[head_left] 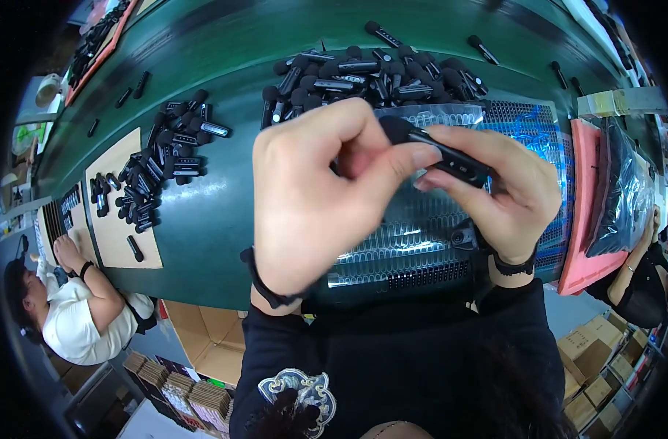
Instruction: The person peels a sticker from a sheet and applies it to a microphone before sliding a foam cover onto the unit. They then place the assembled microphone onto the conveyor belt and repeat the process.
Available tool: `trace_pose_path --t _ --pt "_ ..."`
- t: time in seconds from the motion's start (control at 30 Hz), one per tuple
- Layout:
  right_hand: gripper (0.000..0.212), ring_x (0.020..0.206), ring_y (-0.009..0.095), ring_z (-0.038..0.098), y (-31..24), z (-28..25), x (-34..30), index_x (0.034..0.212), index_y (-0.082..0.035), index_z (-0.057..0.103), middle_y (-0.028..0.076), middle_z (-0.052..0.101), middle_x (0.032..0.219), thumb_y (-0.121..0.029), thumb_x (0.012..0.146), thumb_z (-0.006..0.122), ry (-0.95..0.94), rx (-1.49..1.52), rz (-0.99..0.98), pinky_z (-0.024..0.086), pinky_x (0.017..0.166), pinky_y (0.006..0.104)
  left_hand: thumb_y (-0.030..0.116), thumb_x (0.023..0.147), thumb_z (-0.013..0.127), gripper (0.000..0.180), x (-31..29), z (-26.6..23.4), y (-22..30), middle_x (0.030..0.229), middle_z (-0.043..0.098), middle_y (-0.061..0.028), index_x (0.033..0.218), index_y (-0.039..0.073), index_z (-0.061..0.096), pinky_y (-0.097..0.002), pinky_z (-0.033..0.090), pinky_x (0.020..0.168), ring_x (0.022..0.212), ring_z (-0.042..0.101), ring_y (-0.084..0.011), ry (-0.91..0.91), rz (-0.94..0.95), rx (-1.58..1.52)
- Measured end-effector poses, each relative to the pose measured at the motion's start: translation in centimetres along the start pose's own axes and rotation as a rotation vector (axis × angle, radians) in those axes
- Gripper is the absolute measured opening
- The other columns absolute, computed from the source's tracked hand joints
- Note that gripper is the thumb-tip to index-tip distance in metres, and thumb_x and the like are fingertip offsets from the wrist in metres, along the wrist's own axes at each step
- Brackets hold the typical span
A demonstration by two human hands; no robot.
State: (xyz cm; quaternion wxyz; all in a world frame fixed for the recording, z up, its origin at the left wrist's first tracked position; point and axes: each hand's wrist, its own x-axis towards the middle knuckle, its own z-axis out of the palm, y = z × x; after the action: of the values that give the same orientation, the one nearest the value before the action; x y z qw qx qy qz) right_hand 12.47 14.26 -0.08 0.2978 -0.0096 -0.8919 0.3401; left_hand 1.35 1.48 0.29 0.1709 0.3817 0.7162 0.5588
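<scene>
Left hand (pixel 315 186) close up, curled: pinches the black microphone (pixel 458 162) near its foam tip (pixel 396 130). Grips the other end with right hand (pixel 515 179), between thumb and fingers — likely to steady so slim a body. Held over patterned sheeting (pixel 403 240) on the green counter (pixel 209 238) — perhaps for a better view. Beyond, heaped microphones (pixel 358 66), probably massed within reach.

1. Left grip (pixel 315 179): fingers curled in, thumb (pixel 407 160) stretched toward 2 o'clock.
2. Right grip (pixel 513 174): thumb and fingers bent into a pinch aimed at 10 o'clock.
3. Left wrist (pixel 277 274) at 7 o'clock, right wrist (pixel 511 278) at 4; both forearms (pixel 264 333) point toward 12.
</scene>
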Motion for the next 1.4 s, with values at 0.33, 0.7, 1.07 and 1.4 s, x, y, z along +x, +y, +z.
trace_pose_path --t 0.33,0.7,1.07,1.4 --pt "0.027 0.068 0.017 0.062 0.0 -0.4 -0.1 0.094 0.001 0.059 0.011 0.062 0.086 -0.001 0.068 0.065 -0.040 0.380 0.167 0.049 0.056 0.0203 0.009 0.075 0.059 0.015 0.8 -1.0 -0.7 0.071 0.052 -0.0001 0.084 -0.002 0.057 -0.0173 0.034 0.058 0.064 0.044 -0.0049 -0.365 -0.112 -0.288" --pt "0.029 0.069 0.017 0.063 -1.6 -1.2 -0.5 0.097 0.005 0.056 0.015 0.060 0.088 0.003 0.069 0.062 -0.050 0.597 0.304 0.049 0.058 0.0202 0.013 0.075 0.061 0.015 0.1 -1.2 -0.4 0.063 0.050 0.0033 0.083 0.001 0.059 -0.0173 0.029 0.048 0.055 0.037 -0.0023 -0.357 -0.110 -0.572" --pt "0.027 0.065 0.014 0.061 -1.6 -0.8 -0.5 0.095 0.002 0.059 0.011 0.062 0.085 0.003 0.068 0.061 0.069 0.451 0.179 0.047 0.055 0.0198 0.001 0.065 0.064 0.023 -0.2 -0.1 0.0 0.074 0.055 -0.0016 0.087 -0.002 0.056 -0.0180 0.036 0.059 0.068 0.048 -0.0062 -0.261 0.039 -0.461" --pt "0.032 0.061 0.018 0.059 -2.0 -1.3 -1.1 0.100 0.011 0.051 0.017 0.059 0.077 0.002 0.070 0.059 0.067 0.299 0.225 0.049 0.056 0.0241 -0.004 0.057 0.064 0.023 -1.5 0.0 0.8 0.067 0.051 -0.0024 0.080 -0.004 0.058 -0.0215 0.033 0.053 0.058 0.044 -0.0097 0.252 0.348 0.032"
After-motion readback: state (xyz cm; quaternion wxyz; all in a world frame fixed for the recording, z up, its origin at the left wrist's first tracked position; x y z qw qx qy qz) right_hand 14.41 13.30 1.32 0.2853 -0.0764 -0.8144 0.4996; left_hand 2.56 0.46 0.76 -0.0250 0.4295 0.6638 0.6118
